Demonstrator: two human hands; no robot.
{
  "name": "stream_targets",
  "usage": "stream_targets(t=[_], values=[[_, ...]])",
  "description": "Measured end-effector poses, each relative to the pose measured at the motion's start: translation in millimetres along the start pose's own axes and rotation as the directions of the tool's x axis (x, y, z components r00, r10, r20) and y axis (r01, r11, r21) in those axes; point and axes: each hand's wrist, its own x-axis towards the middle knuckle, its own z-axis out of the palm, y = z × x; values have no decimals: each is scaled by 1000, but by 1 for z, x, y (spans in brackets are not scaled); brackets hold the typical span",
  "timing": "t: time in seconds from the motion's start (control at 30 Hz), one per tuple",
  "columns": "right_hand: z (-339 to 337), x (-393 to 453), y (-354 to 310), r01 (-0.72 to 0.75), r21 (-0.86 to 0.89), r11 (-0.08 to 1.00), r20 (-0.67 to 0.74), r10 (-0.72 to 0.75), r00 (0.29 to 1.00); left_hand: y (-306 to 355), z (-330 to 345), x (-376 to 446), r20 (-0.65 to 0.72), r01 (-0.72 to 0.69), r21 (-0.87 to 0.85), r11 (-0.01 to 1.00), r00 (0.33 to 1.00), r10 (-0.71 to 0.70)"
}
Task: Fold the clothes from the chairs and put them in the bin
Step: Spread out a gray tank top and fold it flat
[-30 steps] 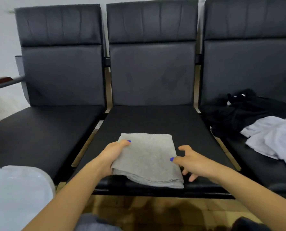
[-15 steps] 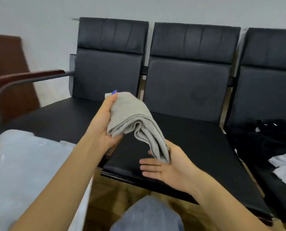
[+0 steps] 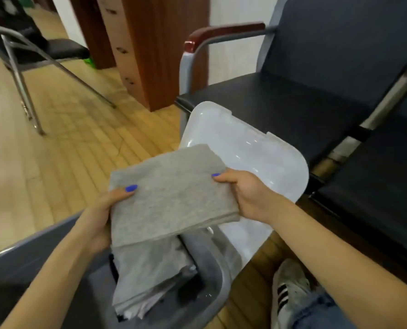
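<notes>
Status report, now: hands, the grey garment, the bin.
Left hand and right hand both grip the folded grey garment. It hangs above the bin, over folded clothes inside. Lid aside; nothing blocks.

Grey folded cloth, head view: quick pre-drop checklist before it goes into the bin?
1. Both hands grip the cloth: ok. The left hand and right hand pinch opposite edges of the grey folded cloth.
2. Fold intact: ok, it lies flat with layers stacked.
3. Cloth over the bin: ok, it hangs above the bin.
4. Opening clear: ok. The translucent lid stands off to the far side, leaning against the chair.
5. Room inside: cannot tell. The folded clothes in the bin already form a stack, and the bin's depth is hidden.
6. Stack level: not ok, it sits tilted.
</notes>
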Motion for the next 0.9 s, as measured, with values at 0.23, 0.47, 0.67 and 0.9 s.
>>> stream_targets(t=[0.23, 0.47, 0.67, 0.9], values=[[49, 87, 103, -139, -224, 964, 115, 168, 979, -75, -104, 2, -298, 87, 88, 992, 953, -57], [32, 126, 193, -352, -527, 773, -96, 358, 929, -165, -158, 34, -464, 444, 293, 847, 840, -280], [20, 138, 218, -243, -810, 533, -123, 251, 960, -195, -165, 58, -513, 464, 178, 868, 796, -320], [28, 128, 210, 200, -959, 202, 183, -102, 978, -221, -155, 50, -696, 405, 90, 910, 679, -233]])
